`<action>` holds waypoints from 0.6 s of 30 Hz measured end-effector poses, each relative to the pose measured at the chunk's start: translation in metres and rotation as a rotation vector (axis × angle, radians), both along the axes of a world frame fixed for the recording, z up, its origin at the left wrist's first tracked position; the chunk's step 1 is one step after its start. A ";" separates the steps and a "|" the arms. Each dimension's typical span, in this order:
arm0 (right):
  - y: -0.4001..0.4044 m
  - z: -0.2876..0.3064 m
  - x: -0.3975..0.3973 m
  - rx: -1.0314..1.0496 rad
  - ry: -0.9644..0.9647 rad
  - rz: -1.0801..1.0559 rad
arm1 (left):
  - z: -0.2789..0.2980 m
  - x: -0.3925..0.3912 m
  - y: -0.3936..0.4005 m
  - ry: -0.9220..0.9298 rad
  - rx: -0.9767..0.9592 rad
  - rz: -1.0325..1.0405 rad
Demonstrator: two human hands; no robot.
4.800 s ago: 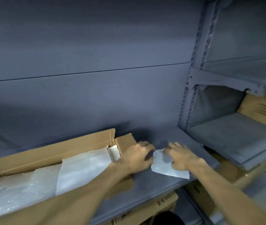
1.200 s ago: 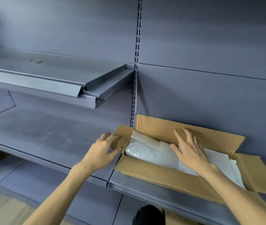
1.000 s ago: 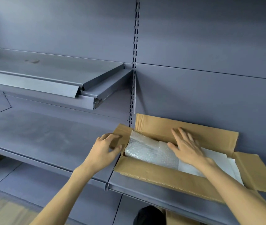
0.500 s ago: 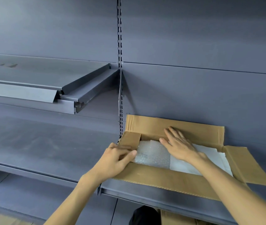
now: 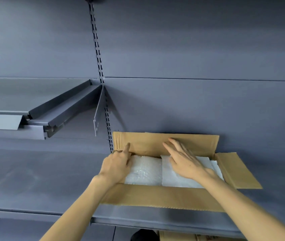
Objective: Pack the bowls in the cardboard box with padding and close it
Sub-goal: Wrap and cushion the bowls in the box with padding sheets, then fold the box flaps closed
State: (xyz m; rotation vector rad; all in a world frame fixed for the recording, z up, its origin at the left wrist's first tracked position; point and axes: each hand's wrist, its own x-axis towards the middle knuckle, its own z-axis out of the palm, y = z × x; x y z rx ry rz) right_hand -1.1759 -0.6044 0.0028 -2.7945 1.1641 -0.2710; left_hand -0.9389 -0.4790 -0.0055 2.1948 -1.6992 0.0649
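An open cardboard box (image 5: 164, 195) lies on the grey shelf against the back wall. Bubble wrap (image 5: 145, 171) covers its left half and a white foam sheet (image 5: 173, 180) covers its right half. No bowls are visible under the padding. My left hand (image 5: 115, 167) is at the box's left end, closed on the left flap, which is folded inward, with the index finger up against the upright back flap (image 5: 148, 141). My right hand (image 5: 185, 162) rests flat on the padding with fingers spread, its tips at the back flap. The right flap (image 5: 237, 171) is splayed outward.
The shelf (image 5: 42, 180) runs wide and grey to the left of the box. A higher shelf (image 5: 33, 94) juts out at the upper left, next to a slotted upright (image 5: 100, 66) and a bare bracket (image 5: 99, 112). Another carton (image 5: 181, 237) sits below the shelf edge.
My left hand has folded the left end flap in over the bubble wrap. My right hand has slid a little toward the back flap, and the view has shifted so the box is more centred.
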 end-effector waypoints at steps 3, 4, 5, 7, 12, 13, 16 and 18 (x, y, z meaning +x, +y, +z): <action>-0.004 0.004 -0.027 -0.030 -0.008 -0.030 | 0.004 -0.015 -0.017 -0.089 -0.019 -0.059; -0.005 0.005 -0.037 -0.039 -0.014 -0.041 | 0.006 -0.022 -0.023 -0.094 -0.049 -0.077; -0.006 0.006 -0.047 -0.050 -0.020 -0.051 | 0.007 -0.030 -0.029 -0.066 -0.081 -0.099; -0.007 0.005 -0.069 -0.081 -0.022 -0.072 | 0.009 -0.048 -0.040 0.038 -0.118 -0.166; -0.010 0.006 -0.132 -0.152 0.022 -0.234 | 0.004 -0.101 -0.071 0.077 -0.107 -0.359; -0.009 0.007 -0.144 -0.161 0.027 -0.311 | 0.003 -0.112 -0.078 0.042 -0.091 -0.390; -0.008 0.009 -0.173 -0.135 0.055 -0.599 | 0.003 -0.143 -0.096 -0.091 -0.024 -0.471; -0.007 0.009 -0.187 -0.034 0.062 -0.753 | 0.005 -0.157 -0.105 -0.125 0.017 -0.484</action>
